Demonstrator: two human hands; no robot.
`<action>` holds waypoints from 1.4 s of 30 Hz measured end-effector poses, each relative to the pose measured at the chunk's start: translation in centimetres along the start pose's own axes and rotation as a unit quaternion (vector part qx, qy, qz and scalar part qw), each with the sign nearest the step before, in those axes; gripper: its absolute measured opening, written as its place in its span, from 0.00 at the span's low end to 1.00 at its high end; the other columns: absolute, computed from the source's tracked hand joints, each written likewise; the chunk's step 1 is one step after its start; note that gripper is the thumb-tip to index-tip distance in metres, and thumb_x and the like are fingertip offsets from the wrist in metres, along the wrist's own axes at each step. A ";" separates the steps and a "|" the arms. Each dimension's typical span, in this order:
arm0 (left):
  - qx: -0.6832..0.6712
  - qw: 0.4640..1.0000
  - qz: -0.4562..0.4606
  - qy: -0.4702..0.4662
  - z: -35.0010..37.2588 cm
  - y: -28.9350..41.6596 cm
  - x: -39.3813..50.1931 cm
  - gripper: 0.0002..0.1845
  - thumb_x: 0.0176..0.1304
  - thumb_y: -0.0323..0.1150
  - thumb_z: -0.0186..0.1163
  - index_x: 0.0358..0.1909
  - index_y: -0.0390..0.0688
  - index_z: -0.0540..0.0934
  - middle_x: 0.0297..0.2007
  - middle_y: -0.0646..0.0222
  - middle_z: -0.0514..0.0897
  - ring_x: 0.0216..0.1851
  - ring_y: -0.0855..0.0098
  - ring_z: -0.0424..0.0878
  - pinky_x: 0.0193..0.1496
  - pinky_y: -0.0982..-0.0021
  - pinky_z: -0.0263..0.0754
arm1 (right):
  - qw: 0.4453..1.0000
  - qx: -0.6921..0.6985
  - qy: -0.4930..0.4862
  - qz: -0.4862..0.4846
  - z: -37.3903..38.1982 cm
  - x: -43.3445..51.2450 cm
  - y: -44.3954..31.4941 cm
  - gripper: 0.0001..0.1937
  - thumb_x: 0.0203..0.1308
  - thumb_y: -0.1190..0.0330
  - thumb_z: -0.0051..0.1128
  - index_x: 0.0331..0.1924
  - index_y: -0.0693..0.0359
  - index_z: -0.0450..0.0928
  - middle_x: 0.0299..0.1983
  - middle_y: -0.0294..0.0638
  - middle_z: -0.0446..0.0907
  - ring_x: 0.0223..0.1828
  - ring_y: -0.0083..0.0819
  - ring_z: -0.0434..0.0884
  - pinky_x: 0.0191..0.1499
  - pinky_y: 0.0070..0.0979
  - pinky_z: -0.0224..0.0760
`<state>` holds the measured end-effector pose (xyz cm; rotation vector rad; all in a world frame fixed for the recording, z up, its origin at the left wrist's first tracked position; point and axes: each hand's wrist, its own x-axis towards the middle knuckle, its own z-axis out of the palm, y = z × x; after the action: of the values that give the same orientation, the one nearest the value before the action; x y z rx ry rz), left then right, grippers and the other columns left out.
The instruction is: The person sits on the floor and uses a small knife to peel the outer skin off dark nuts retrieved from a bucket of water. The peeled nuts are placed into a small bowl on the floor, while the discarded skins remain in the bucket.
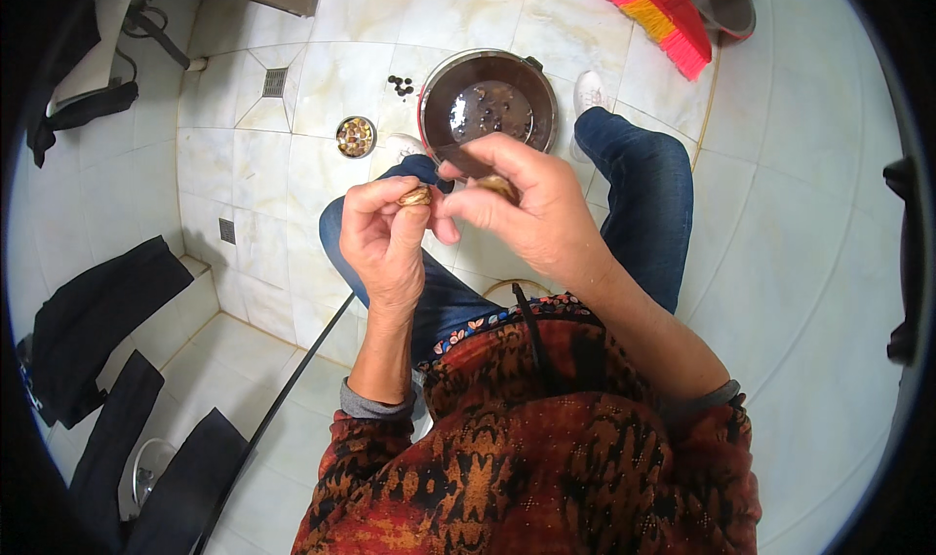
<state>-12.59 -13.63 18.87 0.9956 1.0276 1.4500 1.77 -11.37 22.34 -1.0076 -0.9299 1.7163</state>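
In front of my lap, my left hand (387, 233) pinches a small yellow-brown piece (414, 195), resembling a partly peeled chestnut or water chestnut, between thumb and fingertip. Close on its right, my right hand (530, 197) is closed around a tool with a yellowish-brown handle (499, 186). The tool's dark, flat blade (468, 162) is blurred and looks like a knife's; it reaches left towards my left hand. Beyond the hands stands a dark bucket (431, 80) of murky water with several dark round pieces (497, 105) in it. Its near rim is partly covered by my right hand.
A small round metal bowl (374, 138) of yellow-brown pieces (354, 135) sits left of the bucket. Several dark round pieces (401, 85) lie on the tiled floor (351, 65). A red broom (658, 21) and a dustpan (727, 7) are far right. Dark clothes (110, 328) hang at left.
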 end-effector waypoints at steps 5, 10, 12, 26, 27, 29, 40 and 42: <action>-0.042 0.997 -0.035 -0.058 -0.4 0.0 -0.2 0.09 0.58 0.19 0.53 0.40 0.34 0.69 0.31 0.56 0.79 0.23 0.73 0.77 0.27 0.75 0.74 | 0.996 0.049 -0.055 0.054 -0.2 0.1 0.0 0.06 0.52 0.78 0.54 0.32 0.69 0.69 0.23 0.35 0.72 0.21 0.17 0.73 0.26 0.14 0.64; -0.116 0.984 -0.088 -0.099 -0.5 0.3 -0.3 0.09 0.57 0.19 0.54 0.39 0.35 0.69 0.31 0.56 0.78 0.23 0.72 0.77 0.24 0.75 0.75 | 0.989 0.098 -0.069 0.090 -0.4 0.0 -0.1 0.04 0.54 0.77 0.52 0.32 0.69 0.69 0.24 0.38 0.75 0.21 0.20 0.75 0.26 0.15 0.65; -0.109 0.986 -0.093 -0.085 -0.5 0.4 -0.5 0.09 0.57 0.19 0.54 0.39 0.35 0.69 0.30 0.56 0.78 0.23 0.71 0.77 0.22 0.75 0.75 | 0.991 0.073 -0.076 0.084 -0.5 -0.2 -0.2 0.04 0.56 0.75 0.50 0.32 0.69 0.69 0.23 0.37 0.75 0.21 0.20 0.76 0.25 0.15 0.64; -0.155 0.979 -0.108 -0.073 -1.1 0.4 -1.3 0.09 0.57 0.21 0.56 0.39 0.35 0.70 0.31 0.57 0.79 0.23 0.71 0.77 0.23 0.75 0.74 | 0.998 -0.028 -0.050 0.031 0.7 -1.3 -0.2 0.06 0.59 0.73 0.46 0.30 0.68 0.71 0.19 0.37 0.74 0.20 0.19 0.73 0.25 0.16 0.64; -0.145 0.980 -0.120 -0.058 -1.1 0.5 -1.4 0.09 0.57 0.22 0.56 0.40 0.35 0.70 0.31 0.57 0.79 0.23 0.72 0.77 0.24 0.75 0.74 | 0.998 -0.047 -0.046 0.007 1.0 -1.4 0.1 0.06 0.59 0.73 0.46 0.30 0.68 0.71 0.19 0.37 0.74 0.20 0.20 0.73 0.26 0.17 0.65; -0.157 0.980 -0.106 -0.063 -1.2 0.7 -1.4 0.09 0.58 0.24 0.56 0.40 0.35 0.70 0.33 0.57 0.79 0.23 0.72 0.77 0.26 0.75 0.73 | 0.992 -0.108 -0.033 -0.059 1.2 -1.7 0.5 0.05 0.58 0.74 0.47 0.32 0.68 0.72 0.20 0.39 0.74 0.21 0.22 0.75 0.27 0.18 0.66; -0.139 0.984 -0.106 -0.039 -1.2 1.9 -1.8 0.18 0.54 0.25 0.60 0.47 0.34 0.69 0.37 0.57 0.78 0.29 0.72 0.77 0.30 0.76 0.73 | 0.835 -0.466 0.026 -0.292 0.7 -3.5 1.1 0.15 0.42 0.76 0.57 0.39 0.62 0.76 0.21 0.35 0.65 0.18 0.28 0.71 0.19 0.24 0.64; -0.141 0.983 -0.105 -0.046 -1.4 2.0 -1.8 0.19 0.53 0.25 0.60 0.47 0.33 0.70 0.37 0.58 0.78 0.31 0.73 0.77 0.30 0.76 0.74 | 0.816 -0.483 0.028 -0.317 0.8 -3.4 1.2 0.15 0.41 0.76 0.57 0.39 0.62 0.77 0.21 0.35 0.64 0.18 0.26 0.70 0.18 0.23 0.64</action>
<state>-14.27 -15.69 20.27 0.7210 0.8076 1.3174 1.51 -15.01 22.29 -1.1418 -1.9186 0.5809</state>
